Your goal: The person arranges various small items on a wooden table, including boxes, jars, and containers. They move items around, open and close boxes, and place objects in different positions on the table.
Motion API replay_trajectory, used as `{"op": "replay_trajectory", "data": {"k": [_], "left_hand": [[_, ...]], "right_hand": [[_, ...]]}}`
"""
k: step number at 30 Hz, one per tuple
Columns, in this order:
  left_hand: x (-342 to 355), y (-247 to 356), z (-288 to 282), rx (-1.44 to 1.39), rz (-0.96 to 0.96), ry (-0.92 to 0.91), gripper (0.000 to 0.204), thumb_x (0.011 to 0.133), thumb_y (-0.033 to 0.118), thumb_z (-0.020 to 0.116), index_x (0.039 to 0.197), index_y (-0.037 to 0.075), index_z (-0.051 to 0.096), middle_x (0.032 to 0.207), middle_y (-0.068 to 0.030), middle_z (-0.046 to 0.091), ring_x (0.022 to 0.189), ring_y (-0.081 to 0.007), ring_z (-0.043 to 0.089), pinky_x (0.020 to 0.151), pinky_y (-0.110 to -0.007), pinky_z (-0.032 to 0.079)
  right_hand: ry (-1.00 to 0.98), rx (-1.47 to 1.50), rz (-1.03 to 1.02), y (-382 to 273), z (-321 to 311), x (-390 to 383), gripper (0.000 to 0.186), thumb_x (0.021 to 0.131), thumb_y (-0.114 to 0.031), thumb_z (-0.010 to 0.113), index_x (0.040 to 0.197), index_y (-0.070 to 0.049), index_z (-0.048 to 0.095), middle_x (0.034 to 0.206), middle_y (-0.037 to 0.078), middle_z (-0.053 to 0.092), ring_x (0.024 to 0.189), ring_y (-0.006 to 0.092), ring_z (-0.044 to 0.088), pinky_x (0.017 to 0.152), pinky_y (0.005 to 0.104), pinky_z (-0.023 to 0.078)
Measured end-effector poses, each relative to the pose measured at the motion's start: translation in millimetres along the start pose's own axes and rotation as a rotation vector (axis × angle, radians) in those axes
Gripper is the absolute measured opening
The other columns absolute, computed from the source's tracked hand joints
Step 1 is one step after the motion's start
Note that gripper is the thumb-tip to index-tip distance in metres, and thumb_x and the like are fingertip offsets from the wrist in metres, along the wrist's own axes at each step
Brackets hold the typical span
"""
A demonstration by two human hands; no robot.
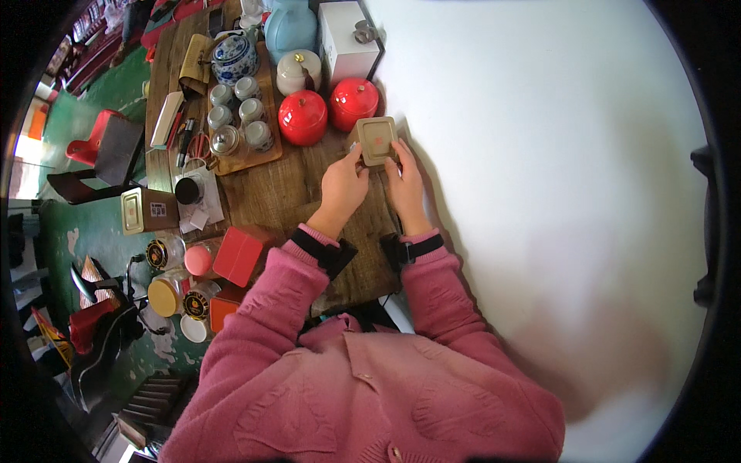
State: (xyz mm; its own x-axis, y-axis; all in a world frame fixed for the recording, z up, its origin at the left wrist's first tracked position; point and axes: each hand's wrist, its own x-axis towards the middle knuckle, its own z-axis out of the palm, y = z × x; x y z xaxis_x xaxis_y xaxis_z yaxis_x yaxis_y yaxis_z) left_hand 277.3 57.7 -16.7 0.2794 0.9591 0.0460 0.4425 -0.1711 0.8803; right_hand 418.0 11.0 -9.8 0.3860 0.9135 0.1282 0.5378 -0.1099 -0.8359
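A rectangular tin (378,142) with a gold-brown lid is held between my two hands at the right side of the wooden table, against the white wall. My left hand (345,185) grips its left near corner, thumb and fingers closed round the edge. On the opposite side, my right hand (406,184) presses its fingers along the right edge of the lid. Just beyond the tin stand two round red lidded jars, one (354,103) close behind it and the other (302,118) to the left. The tin's underside is hidden.
A wooden tray (251,160) carries several small cups and a blue-and-white teapot (235,59). Behind the red jars are a cream jar (299,72) and a white box (349,46). Red boxes (239,256), plastic jars and another gold tin (148,211) sit at the left. The white wall (556,193) bounds the right.
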Motion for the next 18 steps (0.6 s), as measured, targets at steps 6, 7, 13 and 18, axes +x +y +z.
{"op": "replay_trajectory", "data": {"k": [6, 7, 13, 18], "left_hand": [[8.0, 0.3, 3.8, -0.033, -0.002, -0.011, 0.052, 0.083, 0.009, 0.066, 0.134, 0.002, 0.059, 0.092, -0.0238, 0.07, 0.088, -0.0414, 0.068, 0.076, -0.048, 0.055], [8.0, 0.2, 4.3, -0.016, -0.005, -0.013, 0.052, 0.083, 0.009, 0.066, 0.134, 0.002, 0.058, 0.093, -0.0237, 0.07, 0.088, -0.0413, 0.068, 0.076, -0.047, 0.055], [7.1, 2.6, 5.6, -0.015, -0.021, -0.008, 0.052, 0.083, 0.009, 0.066, 0.134, 0.001, 0.058, 0.096, -0.0235, 0.07, 0.091, -0.041, 0.068, 0.079, -0.047, 0.055], [3.5, 0.8, 4.9, -0.107, -0.046, 0.002, 0.054, 0.084, 0.009, 0.066, 0.136, 0.0, 0.056, 0.097, -0.0259, 0.07, 0.091, -0.0429, 0.067, 0.079, -0.049, 0.054]], "right_hand": [[-0.012, 0.022, 0.036, 5.3, 0.4, 6.8, 0.044, 0.099, -0.017, 0.056, 0.139, 0.001, 0.053, 0.152, 0.022, 0.045, 0.138, 0.0364, 0.046, 0.111, 0.0406, 0.039], [-0.011, 0.007, 0.033, 6.3, 1.0, 7.6, 0.044, 0.099, -0.017, 0.057, 0.139, 0.001, 0.052, 0.152, 0.022, 0.044, 0.138, 0.0366, 0.046, 0.111, 0.0406, 0.039], [-0.012, -0.032, 0.009, 9.0, 2.6, 8.8, 0.046, 0.098, -0.016, 0.057, 0.141, 0.001, 0.051, 0.154, 0.023, 0.041, 0.139, 0.0381, 0.044, 0.111, 0.0413, 0.039], [-0.024, -0.07, -0.005, 3.8, 5.5, 5.4, 0.047, 0.098, -0.014, 0.057, 0.142, 0.0, 0.05, 0.156, 0.023, 0.037, 0.141, 0.0391, 0.041, 0.113, 0.0422, 0.037]]}}
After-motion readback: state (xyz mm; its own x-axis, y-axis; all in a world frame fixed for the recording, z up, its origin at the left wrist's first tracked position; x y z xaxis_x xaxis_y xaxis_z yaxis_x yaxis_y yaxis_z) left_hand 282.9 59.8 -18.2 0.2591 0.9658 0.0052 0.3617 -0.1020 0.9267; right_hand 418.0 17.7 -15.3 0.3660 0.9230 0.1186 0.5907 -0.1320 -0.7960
